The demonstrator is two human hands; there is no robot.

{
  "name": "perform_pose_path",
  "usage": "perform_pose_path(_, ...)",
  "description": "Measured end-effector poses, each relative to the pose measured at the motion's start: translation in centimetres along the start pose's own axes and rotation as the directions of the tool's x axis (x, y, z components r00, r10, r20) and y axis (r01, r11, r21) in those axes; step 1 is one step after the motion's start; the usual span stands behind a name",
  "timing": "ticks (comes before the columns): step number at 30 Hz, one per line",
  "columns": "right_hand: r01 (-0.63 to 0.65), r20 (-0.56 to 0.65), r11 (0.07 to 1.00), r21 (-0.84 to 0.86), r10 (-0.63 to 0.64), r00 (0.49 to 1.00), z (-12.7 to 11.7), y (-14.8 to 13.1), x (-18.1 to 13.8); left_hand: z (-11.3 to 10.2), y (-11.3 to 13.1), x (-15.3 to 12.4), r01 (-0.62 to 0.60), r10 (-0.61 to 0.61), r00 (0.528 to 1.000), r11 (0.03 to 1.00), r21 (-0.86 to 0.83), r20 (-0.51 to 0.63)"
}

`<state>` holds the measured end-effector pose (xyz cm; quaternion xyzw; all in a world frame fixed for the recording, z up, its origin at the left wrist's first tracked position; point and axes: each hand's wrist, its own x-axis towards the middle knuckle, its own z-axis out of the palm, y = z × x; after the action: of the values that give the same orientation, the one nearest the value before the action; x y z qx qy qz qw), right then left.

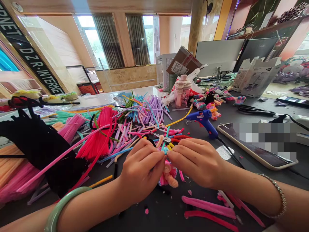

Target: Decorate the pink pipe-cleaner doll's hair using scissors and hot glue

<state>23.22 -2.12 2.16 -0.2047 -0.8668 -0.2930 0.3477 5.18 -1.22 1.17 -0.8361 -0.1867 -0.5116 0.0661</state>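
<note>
head view, close, looking forward-down over hands (169, 164) onto desk (169, 212)

The small figure (168, 176) is pink and peach, with a light blue bit on top. The glue gun (204, 120) is blue, the bangle (59, 207) pale green, the bracelet (281, 197) silver, the table (166, 217) dark grey, one bundle (41, 145) black.
</note>
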Motion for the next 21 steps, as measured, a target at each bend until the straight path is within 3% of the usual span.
perform_pose_path(21, -0.004, -0.034, 0.999, 0.032, 0.005, 0.999, 0.16, 0.05, 0.12, 0.07, -0.15, 0.03, -0.003, 0.004, 1.0, 0.999, -0.039, 0.024)
